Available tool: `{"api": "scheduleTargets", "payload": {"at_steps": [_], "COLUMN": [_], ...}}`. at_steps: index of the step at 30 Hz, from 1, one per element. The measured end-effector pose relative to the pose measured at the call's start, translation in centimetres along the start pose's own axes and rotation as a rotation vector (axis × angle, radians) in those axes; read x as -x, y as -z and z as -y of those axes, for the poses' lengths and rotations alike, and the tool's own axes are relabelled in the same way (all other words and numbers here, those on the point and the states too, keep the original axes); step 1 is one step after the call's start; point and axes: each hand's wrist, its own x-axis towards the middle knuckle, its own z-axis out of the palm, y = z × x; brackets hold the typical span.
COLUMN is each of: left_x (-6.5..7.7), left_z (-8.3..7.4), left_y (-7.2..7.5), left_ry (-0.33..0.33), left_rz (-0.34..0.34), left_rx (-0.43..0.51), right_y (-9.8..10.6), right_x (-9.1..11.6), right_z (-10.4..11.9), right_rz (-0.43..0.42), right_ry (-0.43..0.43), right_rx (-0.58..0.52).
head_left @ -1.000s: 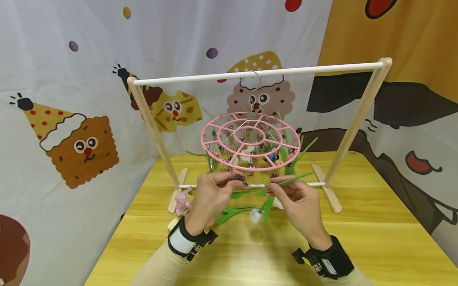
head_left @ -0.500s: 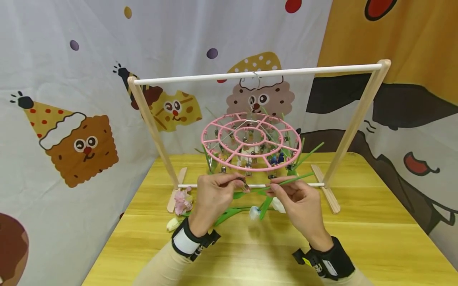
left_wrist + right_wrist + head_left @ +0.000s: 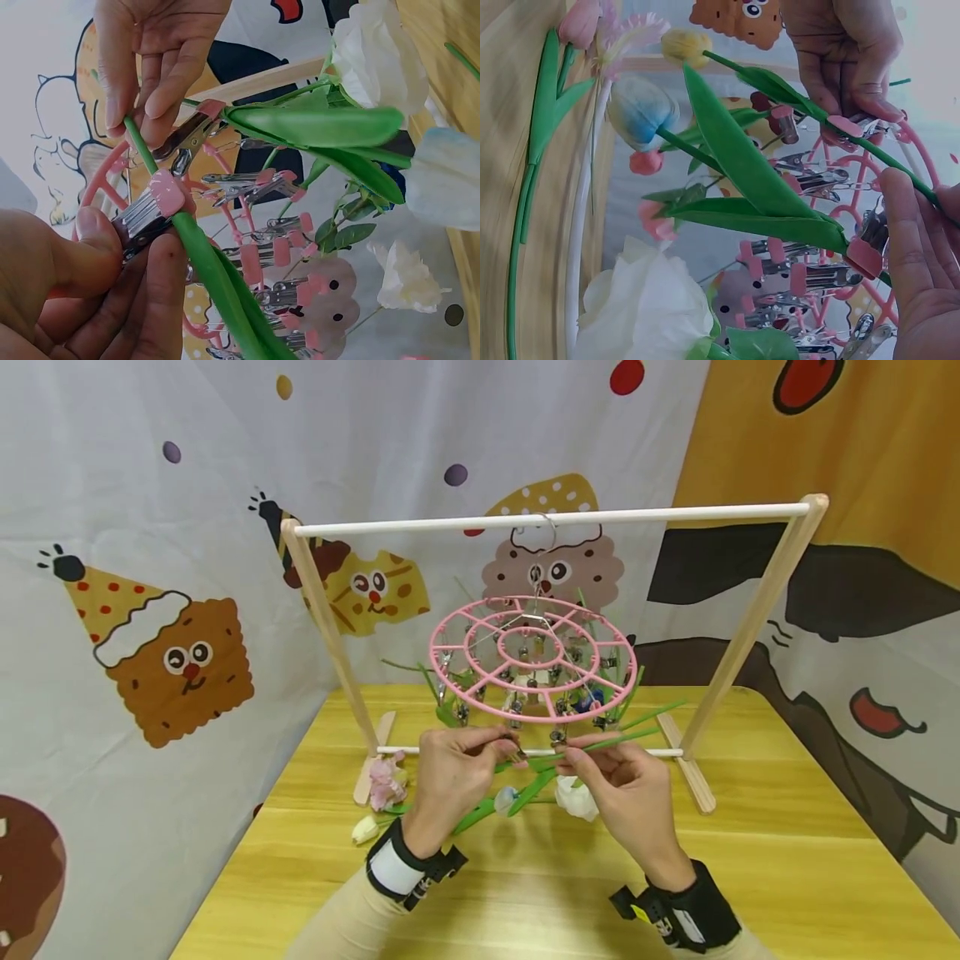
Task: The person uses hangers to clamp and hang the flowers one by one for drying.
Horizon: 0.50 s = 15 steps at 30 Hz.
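1. Two hands work at the rack's near side: your left hand (image 3: 453,777) pinches one clip (image 3: 169,193), and your right hand (image 3: 633,785) pinches one green stem (image 3: 139,142).
2. One yellow tulip (image 3: 686,49) ends that stem, out to the left; the stem crosses the clip's pink tips between your hands. You cannot tell whether those tips are fully closed.
3. One pink rack (image 3: 532,715) of three rings hangs from one stand (image 3: 330,635) with two posts and two white bars. Its other clips overlap too much for you to count.
4. One blue-white tulip (image 3: 506,799) shows in front, with one large white flower (image 3: 576,797) to its right. One pink blossom (image 3: 387,782) is near the left foot.
5. Your hands cover parts of the lower bar in the head view; the white flower blocks the right wrist view's near part.
6. Only the right wrist view shows you one pink tulip (image 3: 579,22) on the table (image 3: 525,225).
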Motion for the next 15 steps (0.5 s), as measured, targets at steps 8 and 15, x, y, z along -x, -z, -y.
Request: {"api": "scheduleTargets", "payload": {"at_steps": [8, 15], "left_x": [0.09, 0.4], "left_z": [-0.24, -0.05], "left_y": [0.0, 0.16], "left_ry": [0.034, 0.004], "left_rz": [0.005, 0.032], "left_rx": [-0.021, -0.068], "right_y": [-0.07, -0.15], "right_x": [-0.08, -0.03], "right_z": [0.08, 0.18], "right_rz": [-0.015, -0.021], "right_ry": [-0.012, -0.006], "right_rx": [-0.009, -0.013]}}
